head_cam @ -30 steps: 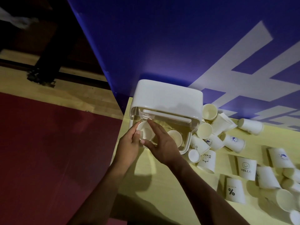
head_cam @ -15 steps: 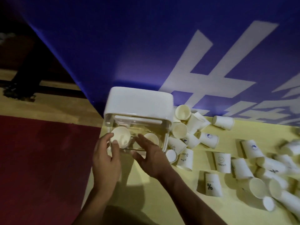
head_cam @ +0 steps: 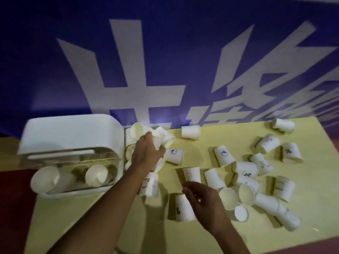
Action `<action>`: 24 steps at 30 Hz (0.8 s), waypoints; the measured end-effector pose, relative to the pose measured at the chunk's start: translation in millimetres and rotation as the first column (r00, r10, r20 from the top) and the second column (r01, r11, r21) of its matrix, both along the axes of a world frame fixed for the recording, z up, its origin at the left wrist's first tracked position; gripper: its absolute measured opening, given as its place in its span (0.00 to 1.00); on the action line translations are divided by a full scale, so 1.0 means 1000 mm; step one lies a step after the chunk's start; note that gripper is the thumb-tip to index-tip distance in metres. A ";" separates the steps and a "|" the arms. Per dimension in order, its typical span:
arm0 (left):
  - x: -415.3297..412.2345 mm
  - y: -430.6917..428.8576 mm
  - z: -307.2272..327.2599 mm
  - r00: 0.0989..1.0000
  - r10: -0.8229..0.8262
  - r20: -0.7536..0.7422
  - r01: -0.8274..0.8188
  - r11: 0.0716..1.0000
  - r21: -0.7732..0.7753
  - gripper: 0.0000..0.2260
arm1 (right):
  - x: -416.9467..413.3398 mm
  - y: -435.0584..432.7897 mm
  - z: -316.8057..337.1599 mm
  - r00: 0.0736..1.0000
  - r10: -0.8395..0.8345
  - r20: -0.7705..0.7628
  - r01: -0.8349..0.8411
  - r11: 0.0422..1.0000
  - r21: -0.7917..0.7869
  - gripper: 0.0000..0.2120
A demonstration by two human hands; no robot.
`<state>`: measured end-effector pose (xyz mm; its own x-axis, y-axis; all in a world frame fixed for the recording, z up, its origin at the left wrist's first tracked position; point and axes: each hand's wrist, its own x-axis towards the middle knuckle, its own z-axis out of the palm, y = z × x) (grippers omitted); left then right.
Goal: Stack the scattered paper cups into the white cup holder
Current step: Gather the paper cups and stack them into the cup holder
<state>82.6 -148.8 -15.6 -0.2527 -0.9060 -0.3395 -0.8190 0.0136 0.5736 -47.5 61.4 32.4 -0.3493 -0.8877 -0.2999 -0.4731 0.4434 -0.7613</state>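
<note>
The white cup holder (head_cam: 69,136) lies at the table's left end, its clear front towards me. Two cup stacks show inside it, one on the left (head_cam: 45,180) and one on the right (head_cam: 97,175). My left hand (head_cam: 146,153) reaches into the cluster of cups just right of the holder, with fingers and thumb closed around a white paper cup (head_cam: 165,138) lying on its side. My right hand (head_cam: 201,200) hovers with loosely curled fingers and holds nothing, just above an upside-down cup marked "%" (head_cam: 181,209). Several more paper cups (head_cam: 245,169) lie scattered to the right.
The yellow table (head_cam: 220,138) stands against a blue banner (head_cam: 146,52) with large white characters. Red floor (head_cam: 11,198) shows past the table's left edge. Cups reach as far as the far right corner (head_cam: 283,125).
Both hands have left the holder's opening, where they were seating a cup. My left hand went right to the cups beside the holder, my right hand to the "%" cup. My view swung right.
</note>
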 end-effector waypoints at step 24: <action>-0.063 0.102 0.031 0.978 0.081 -0.190 -0.123 0.967 -0.222 0.31 | -0.214 -0.047 -0.091 0.851 0.224 -0.474 0.053 0.863 0.503 0.45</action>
